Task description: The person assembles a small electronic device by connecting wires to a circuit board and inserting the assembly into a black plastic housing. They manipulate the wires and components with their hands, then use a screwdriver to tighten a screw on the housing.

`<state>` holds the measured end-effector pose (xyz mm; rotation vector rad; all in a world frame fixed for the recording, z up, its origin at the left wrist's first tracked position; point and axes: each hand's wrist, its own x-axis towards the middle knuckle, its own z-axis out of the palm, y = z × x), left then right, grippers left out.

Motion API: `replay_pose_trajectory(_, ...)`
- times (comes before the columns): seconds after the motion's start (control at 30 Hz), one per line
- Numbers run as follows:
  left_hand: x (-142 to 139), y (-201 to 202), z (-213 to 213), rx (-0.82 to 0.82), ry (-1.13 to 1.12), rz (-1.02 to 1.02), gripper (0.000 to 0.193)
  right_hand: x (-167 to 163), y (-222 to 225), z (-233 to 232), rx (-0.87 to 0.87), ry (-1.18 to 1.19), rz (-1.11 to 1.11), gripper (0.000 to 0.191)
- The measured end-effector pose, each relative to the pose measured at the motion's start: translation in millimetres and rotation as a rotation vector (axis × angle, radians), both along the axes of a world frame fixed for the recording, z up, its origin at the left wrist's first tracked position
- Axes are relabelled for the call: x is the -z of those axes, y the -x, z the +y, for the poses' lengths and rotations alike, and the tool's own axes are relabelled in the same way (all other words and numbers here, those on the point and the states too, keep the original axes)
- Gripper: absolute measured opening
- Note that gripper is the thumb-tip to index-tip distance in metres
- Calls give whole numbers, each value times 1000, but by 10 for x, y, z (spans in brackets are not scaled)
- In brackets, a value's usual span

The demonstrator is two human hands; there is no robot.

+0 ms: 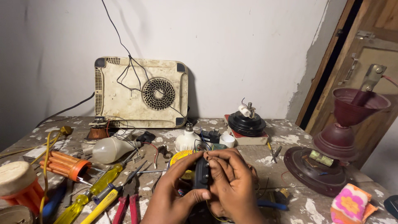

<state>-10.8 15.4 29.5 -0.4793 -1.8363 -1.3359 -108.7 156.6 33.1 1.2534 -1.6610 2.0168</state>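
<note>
Both hands meet at about 6 o'clock in the head view, low over the paint-flecked surface [290,137]. The left hand [172,193] and the right hand [232,182] each have a closed grip on a small black device [202,174], which stands roughly upright between them; the left thumb lies across its lower end and the right fingers curl over its top and side. What the device is exactly cannot be told.

Just behind the hands, toward 12 o'clock, a yellow round tin [179,158] peeks out, and beyond it stands a white bulb base [187,140]. At 12 o'clock an upturned cream appliance with a round fan grille [141,92] leans against the wall. At 9 o'clock lie yellow-handled screwdrivers [97,188], red-handled pliers [126,206] and an orange holder [66,165]. At 3 o'clock sits a maroon fan part [338,141], with a flowered cloth [350,203] near 4 o'clock.
</note>
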Motion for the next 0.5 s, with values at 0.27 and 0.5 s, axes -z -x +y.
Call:
replay_pose_trajectory(0.27,168,118,-118,105,-502,-330,71,-54,-240,-33,-172,-72,-1,17)
replay_pose_trajectory(0.5,364,220,-238,387,-514,-302,62,-203,-207,5,174,-14,200,11)
